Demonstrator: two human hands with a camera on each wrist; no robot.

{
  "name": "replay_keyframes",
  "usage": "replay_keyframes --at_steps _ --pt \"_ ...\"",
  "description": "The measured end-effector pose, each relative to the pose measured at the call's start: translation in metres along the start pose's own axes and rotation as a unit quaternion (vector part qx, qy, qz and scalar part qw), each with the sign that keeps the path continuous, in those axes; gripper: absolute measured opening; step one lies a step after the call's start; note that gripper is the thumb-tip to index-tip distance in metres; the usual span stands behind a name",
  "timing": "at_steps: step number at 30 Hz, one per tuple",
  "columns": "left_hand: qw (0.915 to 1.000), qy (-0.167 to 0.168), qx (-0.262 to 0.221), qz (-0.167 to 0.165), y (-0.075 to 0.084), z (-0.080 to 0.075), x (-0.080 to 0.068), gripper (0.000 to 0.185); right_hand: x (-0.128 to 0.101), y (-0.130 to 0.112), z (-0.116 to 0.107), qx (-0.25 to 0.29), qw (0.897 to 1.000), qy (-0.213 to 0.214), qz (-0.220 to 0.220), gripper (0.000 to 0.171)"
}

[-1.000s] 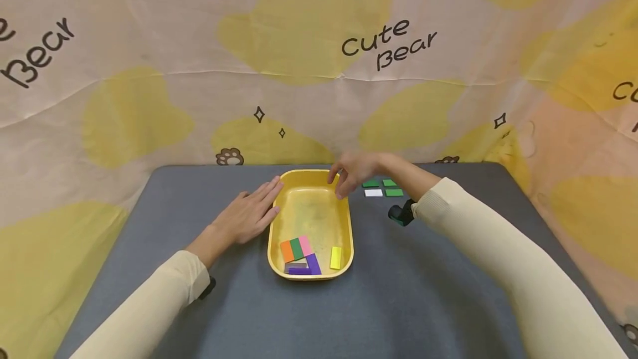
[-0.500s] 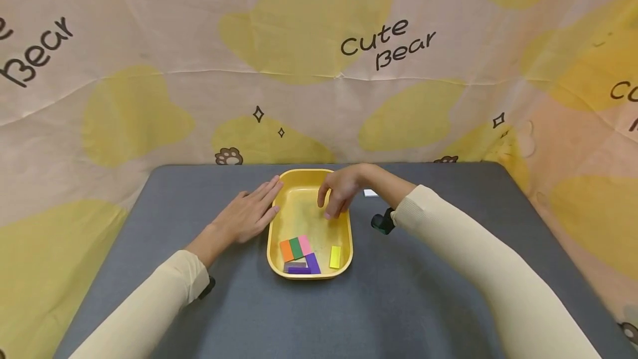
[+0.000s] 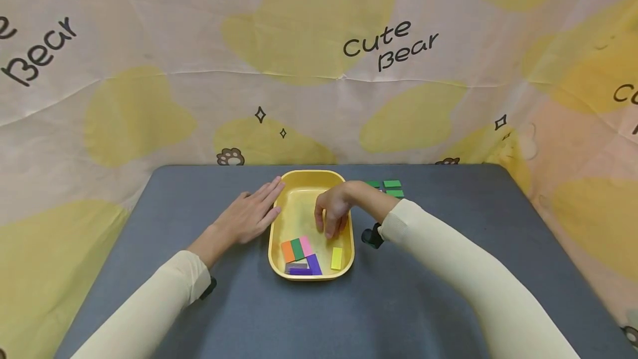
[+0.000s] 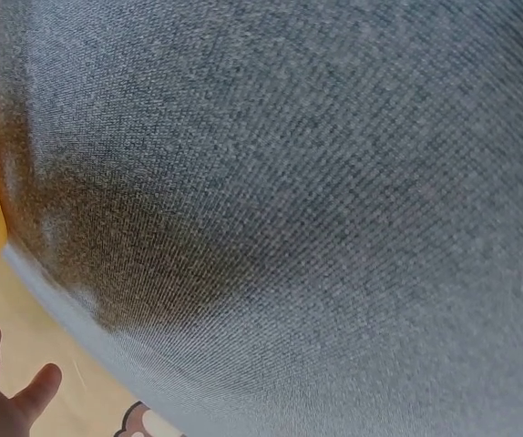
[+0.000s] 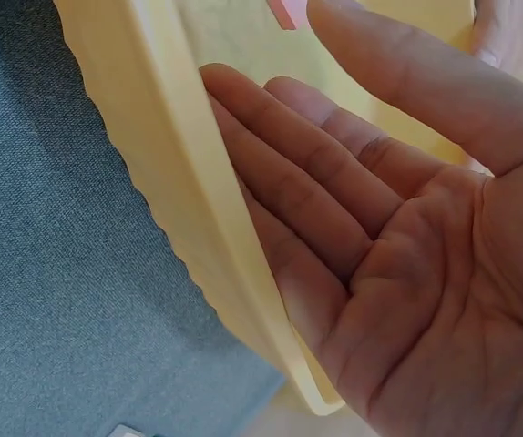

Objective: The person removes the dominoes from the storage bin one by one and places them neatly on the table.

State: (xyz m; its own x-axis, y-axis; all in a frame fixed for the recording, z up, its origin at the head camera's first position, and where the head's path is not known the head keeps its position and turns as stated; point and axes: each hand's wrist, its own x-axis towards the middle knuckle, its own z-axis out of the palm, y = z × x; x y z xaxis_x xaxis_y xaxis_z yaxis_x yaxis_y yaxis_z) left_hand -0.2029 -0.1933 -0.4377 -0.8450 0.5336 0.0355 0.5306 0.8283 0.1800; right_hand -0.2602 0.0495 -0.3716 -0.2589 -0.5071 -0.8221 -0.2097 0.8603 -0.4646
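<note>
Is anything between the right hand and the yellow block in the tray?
Nothing visible does. The right hand hangs inside the yellow tray, fingers pointing down, with bare tray floor between them and the yellow block.

Grey table (image 3: 423,303), bear-print cloth backdrop (image 3: 149,71)

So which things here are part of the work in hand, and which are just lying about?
In use:
yellow tray
right hand, inside tray
left hand, flat beside tray
coloured blocks in tray
green blocks on table

Lying about:
bear-print backdrop
</note>
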Motion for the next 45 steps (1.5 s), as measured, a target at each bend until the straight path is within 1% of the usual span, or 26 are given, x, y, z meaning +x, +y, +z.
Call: replay_keyframes --at_steps 3,7,11,15,20,23,29,36,39,45 --pt "1.0000 0.000 0.000 0.000 0.000 -0.001 0.000 0.064 0.003 -0.001 0.000 -0.003 1.000 -0.008 0.009 0.034" --pt "1.0000 -0.002 -0.001 -0.001 0.000 0.000 0.000 0.064 0.007 -0.002 0.004 -0.008 1.000 -0.019 0.023 0.029" --pt "1.0000 -0.002 -0.005 -0.002 -0.001 0.001 0.001 0.064 0.009 -0.005 0.008 -0.013 0.999 -0.030 0.036 0.021" --pt "1.0000 0.006 -0.004 0.002 -0.001 0.001 0.000 0.063 0.011 -0.008 0.010 -0.021 0.998 -0.042 0.045 0.015" --pt "0.9998 0.014 -0.004 0.010 -0.001 0.001 0.000 0.063 0.015 -0.012 0.013 -0.024 0.997 -0.062 0.050 0.014" --pt "0.9999 0.013 -0.004 0.008 -0.002 0.002 -0.001 0.063 0.018 -0.014 0.015 -0.020 0.996 -0.067 0.047 0.014" --pt "0.9999 0.014 -0.004 0.005 -0.002 0.002 -0.001 0.064 0.022 -0.018 0.018 -0.012 0.997 -0.070 0.036 0.016" --pt "0.9999 0.011 -0.001 0.005 -0.003 0.003 -0.001 0.064 0.025 -0.022 0.018 0.006 0.999 -0.049 0.017 0.021" --pt "0.9999 0.009 0.002 0.007 -0.002 0.002 -0.001 0.064 0.025 -0.023 0.019 0.013 0.999 -0.046 0.015 0.024" --pt "1.0000 0.005 0.003 0.003 -0.002 0.001 -0.001 0.064 0.025 -0.024 0.021 0.008 0.999 -0.043 0.010 0.026"
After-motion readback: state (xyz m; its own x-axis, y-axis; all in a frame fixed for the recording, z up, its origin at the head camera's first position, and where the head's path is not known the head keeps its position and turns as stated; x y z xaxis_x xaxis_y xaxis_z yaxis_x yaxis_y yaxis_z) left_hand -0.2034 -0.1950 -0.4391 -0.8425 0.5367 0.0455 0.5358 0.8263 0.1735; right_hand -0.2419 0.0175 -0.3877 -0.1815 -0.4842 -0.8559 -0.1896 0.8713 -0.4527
